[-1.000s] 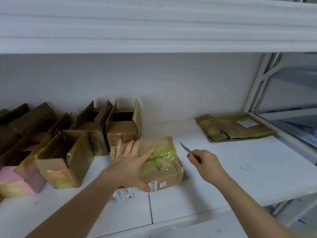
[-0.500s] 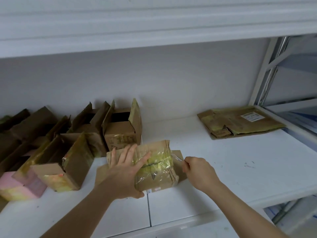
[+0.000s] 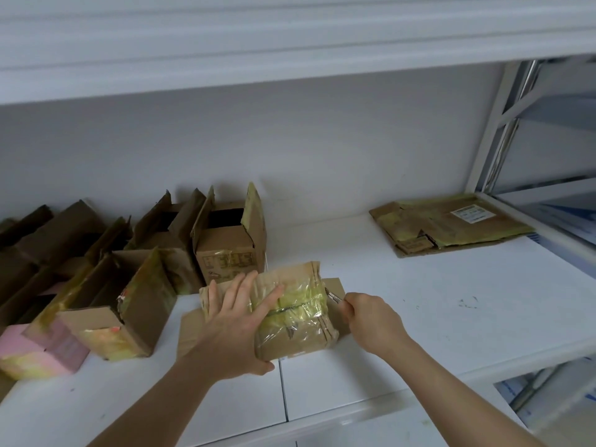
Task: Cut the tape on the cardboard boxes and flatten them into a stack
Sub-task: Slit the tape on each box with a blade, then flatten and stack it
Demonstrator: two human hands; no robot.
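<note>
The box [image 3: 292, 309], wrapped in yellowish tape [image 3: 295, 301], sits near the front of the white shelf [image 3: 435, 317], partly over a loose cardboard flap. The left hand [image 3: 237, 321] lies on its top with fingers spread and the thumb hooked under the near edge. The right hand [image 3: 371, 321] is curled round a knife [image 3: 333, 297], whose blade touches the box's right end at the tape seam; most of the handle is hidden in the fist. Just behind the box stands an open box [image 3: 230, 243] with raised flaps, and more opened boxes [image 3: 129, 285] crowd the shelf to the left, their far ends cut off by the frame edge. A pink box [image 3: 42, 353] lies at the front left. Well apart, at the back right, lies a flat stack [image 3: 448, 224] of cardboard bearing a white label whose print is too small to read. An upper shelf [image 3: 258, 43] hangs overhead.
</note>
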